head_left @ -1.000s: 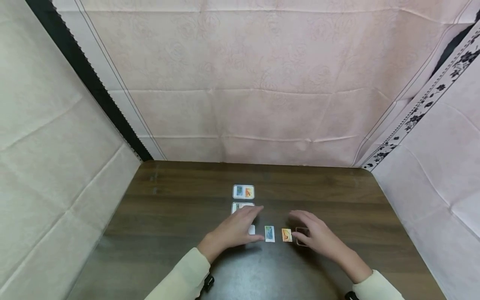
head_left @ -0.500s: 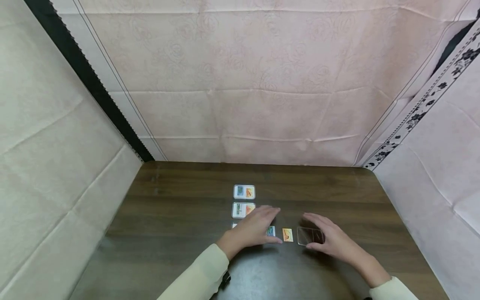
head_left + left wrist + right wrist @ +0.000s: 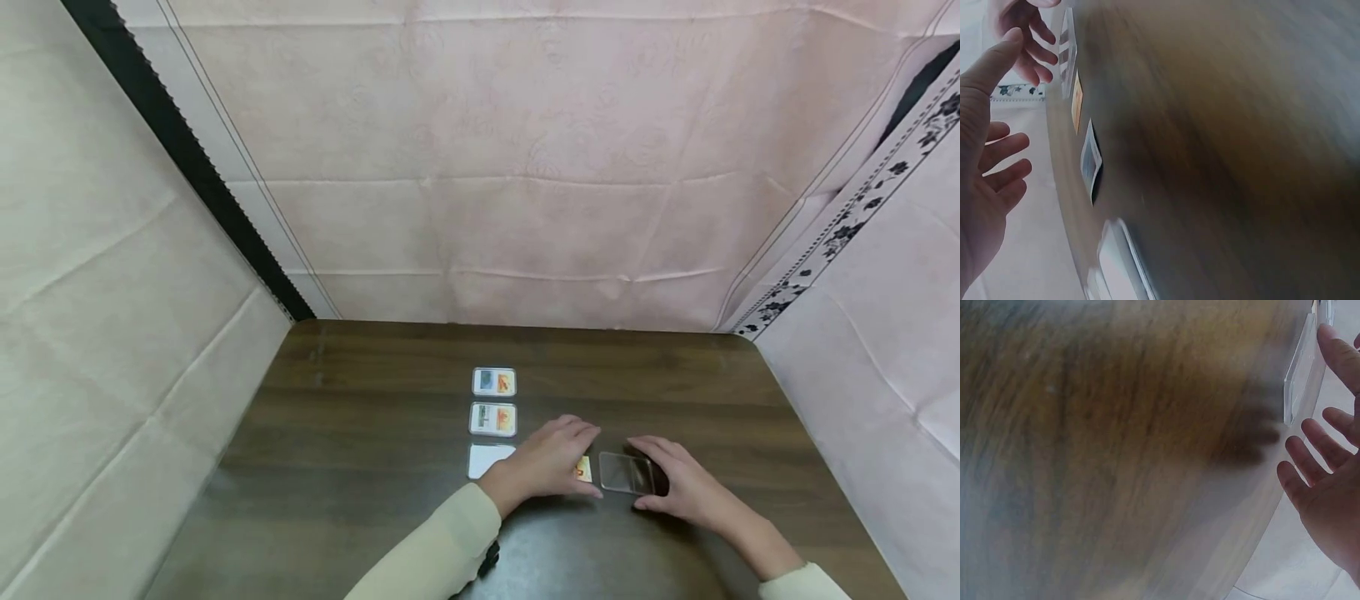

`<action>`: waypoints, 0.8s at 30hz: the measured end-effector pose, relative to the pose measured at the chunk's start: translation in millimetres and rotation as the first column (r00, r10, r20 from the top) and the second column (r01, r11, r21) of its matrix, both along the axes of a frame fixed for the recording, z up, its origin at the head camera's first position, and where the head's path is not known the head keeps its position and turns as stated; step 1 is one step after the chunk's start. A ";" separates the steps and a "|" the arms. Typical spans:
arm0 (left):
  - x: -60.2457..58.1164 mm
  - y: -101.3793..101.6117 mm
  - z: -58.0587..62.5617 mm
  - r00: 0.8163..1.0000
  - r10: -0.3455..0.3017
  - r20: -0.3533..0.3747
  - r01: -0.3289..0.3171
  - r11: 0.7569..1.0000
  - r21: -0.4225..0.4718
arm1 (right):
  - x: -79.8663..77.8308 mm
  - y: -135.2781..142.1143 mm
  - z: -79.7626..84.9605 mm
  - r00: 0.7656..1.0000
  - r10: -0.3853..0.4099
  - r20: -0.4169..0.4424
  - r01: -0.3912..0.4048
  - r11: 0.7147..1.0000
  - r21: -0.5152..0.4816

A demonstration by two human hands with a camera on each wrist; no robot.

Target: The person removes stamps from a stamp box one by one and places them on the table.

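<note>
Clear case (image 3: pixel 624 472) lies just right of the orange card (image 3: pixel 584 469). The right hand (image 3: pixel 681 482), fingers spread, is farther right of that card; the left hand (image 3: pixel 550 460), also spread, hovers to its left.

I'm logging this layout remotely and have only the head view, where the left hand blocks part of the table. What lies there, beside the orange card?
Observer: The left wrist view shows a bluish card, apart from the orange card.
Operator: Is the left hand touching it?
Observer: Its visible fingers are clear of the bluish card there.
Operator: Does the right hand hold the clear case?
Observer: In the right wrist view, its four fingers stand apart from the clear case; thumb contact I can't tell.
</note>
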State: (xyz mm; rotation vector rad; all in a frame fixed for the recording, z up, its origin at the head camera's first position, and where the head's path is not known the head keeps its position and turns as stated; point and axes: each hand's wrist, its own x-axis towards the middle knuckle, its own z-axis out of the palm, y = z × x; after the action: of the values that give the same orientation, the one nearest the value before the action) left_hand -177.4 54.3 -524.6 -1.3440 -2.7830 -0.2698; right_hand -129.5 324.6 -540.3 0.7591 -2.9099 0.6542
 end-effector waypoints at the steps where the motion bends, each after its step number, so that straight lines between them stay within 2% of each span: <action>1: 0.1 3.5 -1.0 1.000 0.000 -0.010 -0.001 1.000 -0.009 | 0.3 0.7 0.1 1.000 -0.002 0.004 0.002 1.000 0.003; 4: 0.4 13.0 -4.2 1.000 0.013 -0.025 -0.014 0.999 -0.042 | -0.7 2.2 0.3 1.000 -0.011 0.029 0.011 1.000 0.010; 10: 0.0 26.3 -7.8 0.999 0.050 0.015 -0.048 0.992 -0.115 | -3.1 4.4 0.1 0.997 -0.030 0.070 0.026 0.999 0.047; 17: -1.3 37.2 -16.1 0.998 0.013 -0.069 -0.024 0.988 -0.154 | -3.0 4.9 -3.9 0.999 -0.019 0.032 0.017 0.998 0.054; 24: 0.1 41.2 -23.8 0.998 0.014 -0.067 -0.027 0.981 -0.191 | -2.8 6.4 -7.2 1.000 0.003 -0.019 -0.002 0.998 0.068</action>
State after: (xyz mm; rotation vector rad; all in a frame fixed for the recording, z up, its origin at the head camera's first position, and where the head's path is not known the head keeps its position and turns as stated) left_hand -177.2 95.6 -548.3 -1.3327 -2.8265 0.0453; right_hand -132.3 331.0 -547.5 0.7713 -2.9281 0.5477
